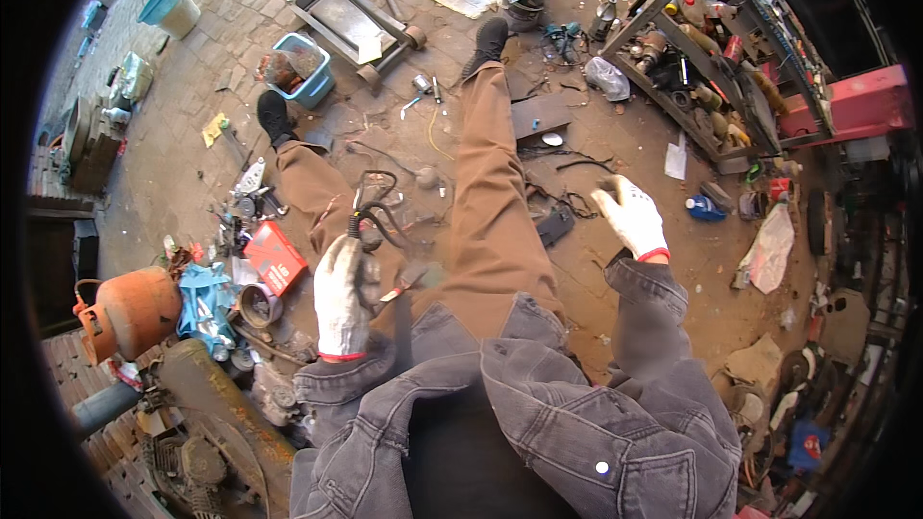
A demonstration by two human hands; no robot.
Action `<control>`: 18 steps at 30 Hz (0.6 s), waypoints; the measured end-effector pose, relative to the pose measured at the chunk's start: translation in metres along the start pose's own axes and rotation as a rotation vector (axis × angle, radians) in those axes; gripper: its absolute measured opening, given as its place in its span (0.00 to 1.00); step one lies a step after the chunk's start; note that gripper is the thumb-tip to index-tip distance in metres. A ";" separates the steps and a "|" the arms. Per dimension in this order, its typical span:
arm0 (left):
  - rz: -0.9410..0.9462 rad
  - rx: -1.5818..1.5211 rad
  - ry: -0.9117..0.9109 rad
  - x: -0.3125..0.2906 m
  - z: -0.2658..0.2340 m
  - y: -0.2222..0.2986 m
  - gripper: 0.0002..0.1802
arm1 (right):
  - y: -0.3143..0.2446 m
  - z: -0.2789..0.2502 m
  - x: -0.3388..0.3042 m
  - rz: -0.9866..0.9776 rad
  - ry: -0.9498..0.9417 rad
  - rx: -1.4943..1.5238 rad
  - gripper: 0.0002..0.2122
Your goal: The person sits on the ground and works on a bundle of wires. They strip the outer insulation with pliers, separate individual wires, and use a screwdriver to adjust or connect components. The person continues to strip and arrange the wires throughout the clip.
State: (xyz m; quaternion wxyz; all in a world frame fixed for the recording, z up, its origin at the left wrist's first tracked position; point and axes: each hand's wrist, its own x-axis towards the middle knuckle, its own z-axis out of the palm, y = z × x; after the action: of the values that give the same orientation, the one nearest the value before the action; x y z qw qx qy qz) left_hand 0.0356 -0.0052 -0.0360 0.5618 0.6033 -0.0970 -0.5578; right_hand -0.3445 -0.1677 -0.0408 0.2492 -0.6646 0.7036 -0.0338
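Left hand [342,296], white glove with red cuff edge, center-left of frame, closing on a black cable bundle [355,221]; fingers wrapping its lower end, looped top sticking up above the glove. Small tool [407,282] with reddish handle lying or hanging just right of that hand, over the lap; can't tell if the fingers are touching it. Right hand [633,218], same glove type, hovering right of center, fingers parting loosely, nothing visible in them. Black wires [575,200] lying on the ground left of it, dark block [555,228] sitting just below the wires. Red box [276,258] resting left of the left hand, orange gas cylinder [139,310] standing farther out at left. Blue basin [316,88] sitting upper left of center, holding parts.
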 end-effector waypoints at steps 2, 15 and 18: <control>-0.020 0.046 0.052 -0.003 0.001 -0.004 0.14 | -0.054 -0.005 -0.022 -0.415 -0.080 0.115 0.18; 0.456 0.532 0.057 -0.009 -0.019 -0.020 0.21 | -0.255 -0.034 -0.158 -1.550 -0.324 0.936 0.13; 0.192 -0.233 -0.055 -0.002 -0.028 -0.020 0.22 | -0.251 -0.030 -0.153 -1.573 -0.386 0.767 0.13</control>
State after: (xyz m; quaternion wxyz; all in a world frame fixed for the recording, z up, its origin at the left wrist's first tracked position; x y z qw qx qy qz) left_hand 0.0464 0.0199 -0.0578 0.6760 0.5062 -0.1042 -0.5253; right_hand -0.1268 -0.0593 0.1272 0.4729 -0.8198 -0.0692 -0.3154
